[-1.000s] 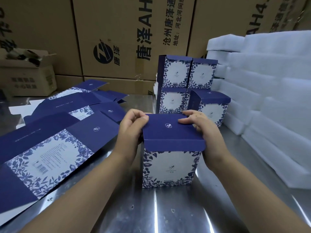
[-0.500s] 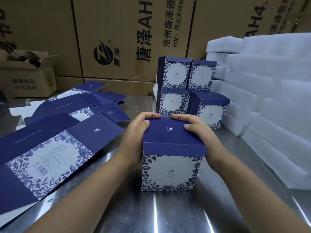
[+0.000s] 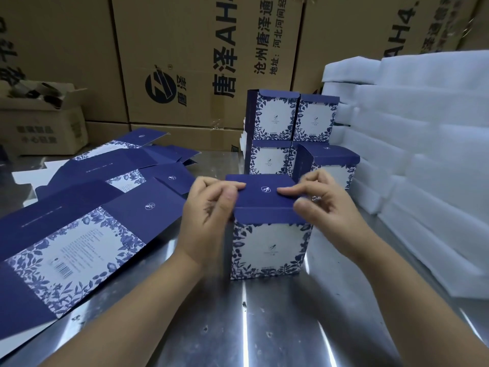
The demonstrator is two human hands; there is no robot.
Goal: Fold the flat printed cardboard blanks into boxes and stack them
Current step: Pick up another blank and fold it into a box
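A folded blue-and-white floral box [image 3: 270,250] stands upright on the steel table in front of me, its navy lid flap lying on top. My left hand [image 3: 209,215] pinches the lid's left edge, thumb in front, forefinger on the lid. My right hand [image 3: 325,207] pinches the right edge the same way. Behind it stands a stack of finished boxes [image 3: 291,133], two levels high, with one more box [image 3: 330,165] in front of the stack on the right. Flat printed blanks [image 3: 74,234] lie spread out on the left.
White foam sheets [image 3: 423,154] are piled high along the right side. Large brown cartons [image 3: 185,62] form a wall behind the table. A smaller open carton [image 3: 45,120] sits at the far left. The steel table [image 3: 264,327] reaches toward me.
Both hands pressed down flat on the lid half a second ago; now the fingers have lifted and pinch the lid's side edges. The box stays where it was.
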